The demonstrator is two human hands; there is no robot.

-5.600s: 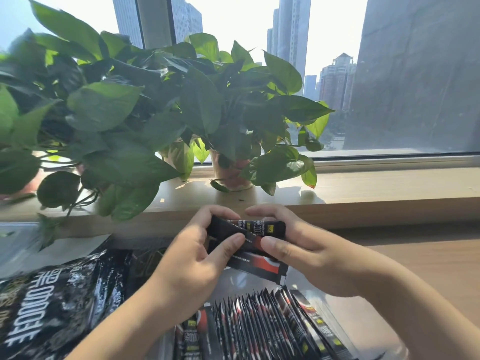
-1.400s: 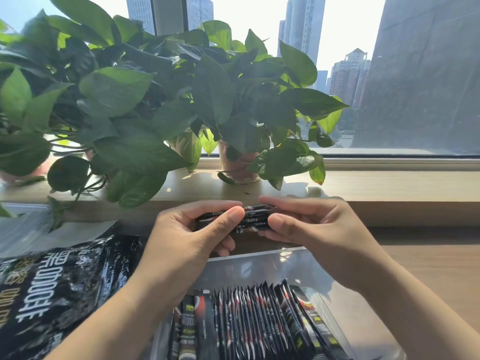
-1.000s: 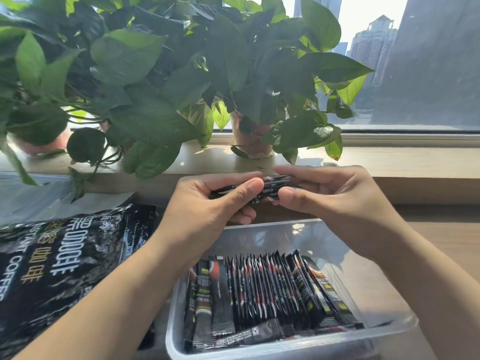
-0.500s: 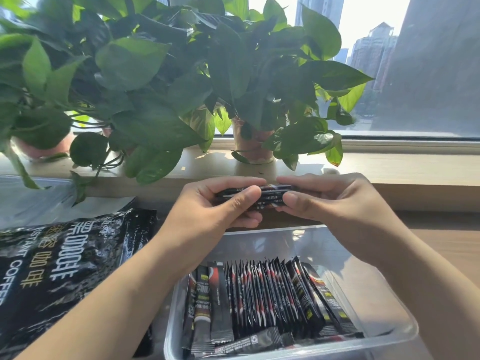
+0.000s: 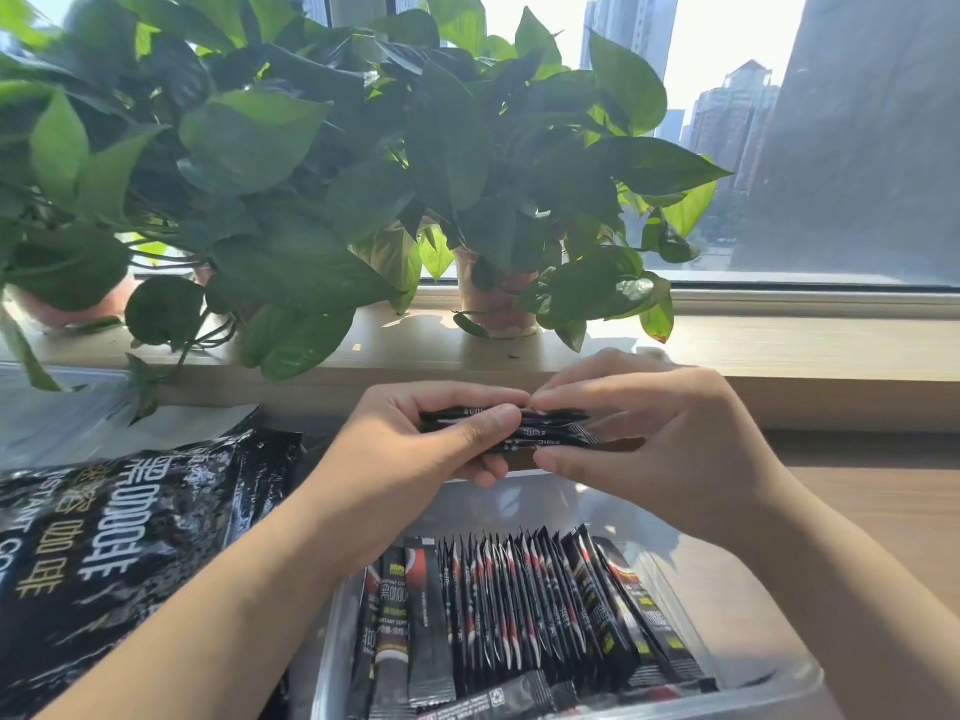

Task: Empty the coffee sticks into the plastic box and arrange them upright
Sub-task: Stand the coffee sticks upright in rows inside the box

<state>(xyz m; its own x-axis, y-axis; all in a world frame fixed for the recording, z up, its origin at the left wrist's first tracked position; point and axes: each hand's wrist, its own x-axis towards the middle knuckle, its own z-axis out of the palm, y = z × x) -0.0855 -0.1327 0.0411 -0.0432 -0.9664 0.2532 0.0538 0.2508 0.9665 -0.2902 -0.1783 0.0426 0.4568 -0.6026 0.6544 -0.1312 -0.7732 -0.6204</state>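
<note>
— Where are the loose coffee sticks?

— A small bundle of coffee sticks [image 5: 545,433] is up in the air between both hands, lying level and running left to right, above the far edge of the plastic box [image 5: 753,615]

— How does the left hand [image 5: 415,444] have it?

— Curled round the bundle's left end. The thumb lies across the near side of the sticks, and the fingers wrap over the top and behind. The lower fingertips show under the bundle

— And the right hand [image 5: 660,439]?

— It pinches the right end. The thumb sits under the near edge and the forefinger comes down on top, its tip almost meeting the left forefinger. The black ends of the sticks poke out into the right palm, so the far end is partly hidden

— What's in the box below?

— A row of sticks [image 5: 519,605] standing on edge, packed close and leaning a little to the right. At the row's left end a few face the camera flat, and one lies crosswise along the near wall. The right part of the box floor is bare

— Around it?

— A black coffee bag [image 5: 104,537] lies flat to the left of the box on the table [image 5: 883,517]. Beyond the hands, potted plants [image 5: 311,174] stand on the windowsill [image 5: 805,345], their leaves hanging over its edge
</note>
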